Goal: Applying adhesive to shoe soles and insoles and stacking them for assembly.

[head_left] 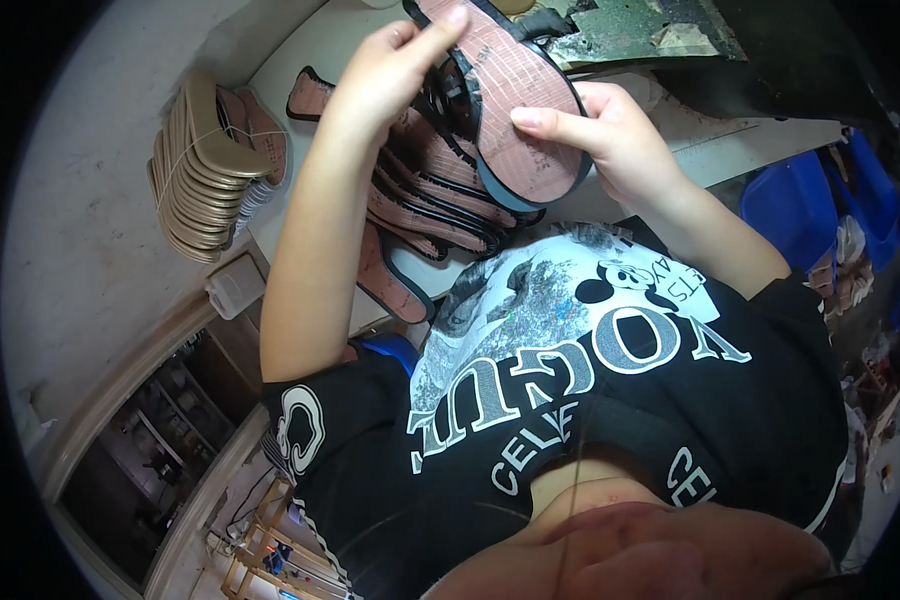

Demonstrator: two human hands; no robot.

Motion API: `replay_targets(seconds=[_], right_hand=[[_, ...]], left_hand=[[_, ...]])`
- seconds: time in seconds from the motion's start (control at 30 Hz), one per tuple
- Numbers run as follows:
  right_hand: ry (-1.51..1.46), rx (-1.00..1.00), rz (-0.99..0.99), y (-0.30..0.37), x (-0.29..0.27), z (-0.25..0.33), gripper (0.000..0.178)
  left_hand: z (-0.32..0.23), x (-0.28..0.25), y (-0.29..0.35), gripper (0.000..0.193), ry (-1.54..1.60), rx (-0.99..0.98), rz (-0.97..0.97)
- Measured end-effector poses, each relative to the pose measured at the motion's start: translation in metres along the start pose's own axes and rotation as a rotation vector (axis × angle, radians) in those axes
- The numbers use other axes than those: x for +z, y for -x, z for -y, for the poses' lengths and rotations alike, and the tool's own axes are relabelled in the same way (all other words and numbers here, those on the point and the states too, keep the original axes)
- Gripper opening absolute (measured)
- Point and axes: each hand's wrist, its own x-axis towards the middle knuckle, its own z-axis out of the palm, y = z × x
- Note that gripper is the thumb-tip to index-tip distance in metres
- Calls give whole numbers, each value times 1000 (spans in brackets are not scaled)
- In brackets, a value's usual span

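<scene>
A pink shoe sole (525, 95) with a black and grey-blue edge is held up between my two hands, its patterned face toward me. My left hand (395, 65) grips the upper, narrower end, thumb pressed on the face. On the right side of its lower, rounded end, my right hand (625, 140) has its thumb on top and its fingers curled behind. Just beneath, a heap of similar pink soles (425, 190) with black edges lies overlapping on the white table (300, 225). The held sole hides part of that heap.
A string-tied bundle of beige-gold soles (195, 165) is at the left by the wall. Below it sits a whitish plastic box (237, 287). A worn green surface (635, 35) is at the far right, and a blue plastic chair (792, 208) stands to the right.
</scene>
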Motion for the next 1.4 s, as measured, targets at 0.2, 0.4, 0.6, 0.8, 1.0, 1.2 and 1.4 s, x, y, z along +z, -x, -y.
replay_targets(seconds=[0.2,0.4,0.6,0.8,1.0,1.2,1.4], right_hand=[[-72,-15,-43,5,16,1,35],[-125,332,98,31,19,-11,39],[-264,183,36,21,25,-10,37],[-260,114,0,8,27,-5,38],[-184,40,-49,3,29,-2,41],[-159,19,-106,-1,29,3,49],[-196,50,-69,-3,26,7,49]], left_hand=[[7,7,18,65,340,8,179],[-4,1,17,64,182,-64,91],[-6,-5,9,82,141,-107,56],[-22,-22,-12,56,-23,38,190],[-32,-37,-32,62,-325,247,621],[-25,-42,-23,46,-251,89,574],[-21,-41,-2,38,-266,42,452]])
